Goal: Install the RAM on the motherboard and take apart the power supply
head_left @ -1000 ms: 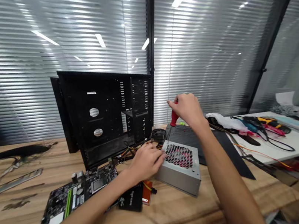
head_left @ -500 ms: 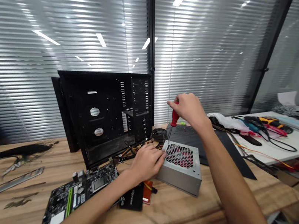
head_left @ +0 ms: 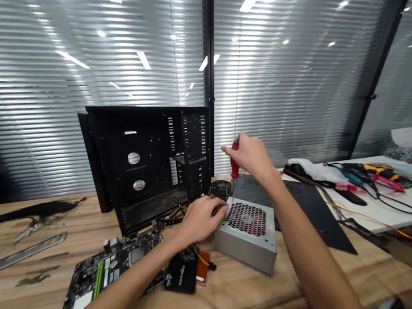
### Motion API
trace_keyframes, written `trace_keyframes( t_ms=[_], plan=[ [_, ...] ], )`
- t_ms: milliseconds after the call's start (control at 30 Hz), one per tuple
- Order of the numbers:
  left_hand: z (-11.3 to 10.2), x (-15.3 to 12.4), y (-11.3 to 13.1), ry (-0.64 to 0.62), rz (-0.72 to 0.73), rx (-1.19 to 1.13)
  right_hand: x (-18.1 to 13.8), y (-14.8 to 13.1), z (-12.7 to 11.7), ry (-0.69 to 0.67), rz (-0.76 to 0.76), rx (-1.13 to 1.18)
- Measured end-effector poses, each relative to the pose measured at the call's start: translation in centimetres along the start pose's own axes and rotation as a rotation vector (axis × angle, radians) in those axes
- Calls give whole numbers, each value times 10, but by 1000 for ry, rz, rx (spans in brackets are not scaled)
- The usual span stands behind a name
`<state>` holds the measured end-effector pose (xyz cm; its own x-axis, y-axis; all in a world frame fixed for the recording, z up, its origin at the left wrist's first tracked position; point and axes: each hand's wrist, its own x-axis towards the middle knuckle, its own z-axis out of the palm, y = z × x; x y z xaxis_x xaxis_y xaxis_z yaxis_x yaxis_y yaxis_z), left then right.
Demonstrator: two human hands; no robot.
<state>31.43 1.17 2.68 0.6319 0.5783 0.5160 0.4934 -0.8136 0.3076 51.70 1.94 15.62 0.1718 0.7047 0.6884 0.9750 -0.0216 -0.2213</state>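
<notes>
A grey metal power supply unit (head_left: 245, 253) with a honeycomb grille on top lies on the wooden table. My right hand (head_left: 250, 153) is closed around the red handle of a screwdriver (head_left: 234, 168), held nearly upright. Its shaft points down at the unit's far left corner; the tip's exact contact is too small to make out. My left hand (head_left: 202, 218) grips the unit's left edge, thumb against its top rim and fingers curled. Under my left forearm lies a motherboard (head_left: 89, 276), partly covered. Beside it are a black SSD (head_left: 182, 273) and an orange box (head_left: 203, 268).
A black computer case (head_left: 146, 166) stands open behind my left hand. A black panel (head_left: 309, 211) lies behind the unit, near a cooling fan (head_left: 220, 188). At left are a metal I/O shield (head_left: 24, 254) and a black cable bundle (head_left: 27, 213). Tools and cables cover a white table (head_left: 378, 216).
The view has shifted slightly. The screwdriver handle leans a little more to the left, and my right hand has turned on it. My left hand stays at the unit's edge.
</notes>
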Motion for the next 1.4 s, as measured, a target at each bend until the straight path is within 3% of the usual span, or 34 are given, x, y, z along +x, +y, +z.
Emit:
trace_keyframes(
  t_ms=[133,300,467,633,933,1167,1300,1400],
  plan=[
    [4,50,-6,20,-141,-302,0,-6,1,54,17,-5],
    [26,87,-9,-73,-33,-415,-10,-13,-17,13,-5,-151],
    [40,79,-12,58,-7,-413,-18,-17,-29,-36,11,-267],
    [45,73,-12,142,-68,-396,-12,-13,-23,-131,-138,-76],
    [43,70,-4,195,-139,-252,-5,11,-25,-259,-256,293],
    [44,68,0,221,-189,-168,-8,20,-31,-304,-267,451],
    [44,67,3,248,-260,-142,-1,36,-24,-350,-325,615],
    [42,67,2,246,-278,-171,4,44,-16,-355,-270,684]
  ],
)
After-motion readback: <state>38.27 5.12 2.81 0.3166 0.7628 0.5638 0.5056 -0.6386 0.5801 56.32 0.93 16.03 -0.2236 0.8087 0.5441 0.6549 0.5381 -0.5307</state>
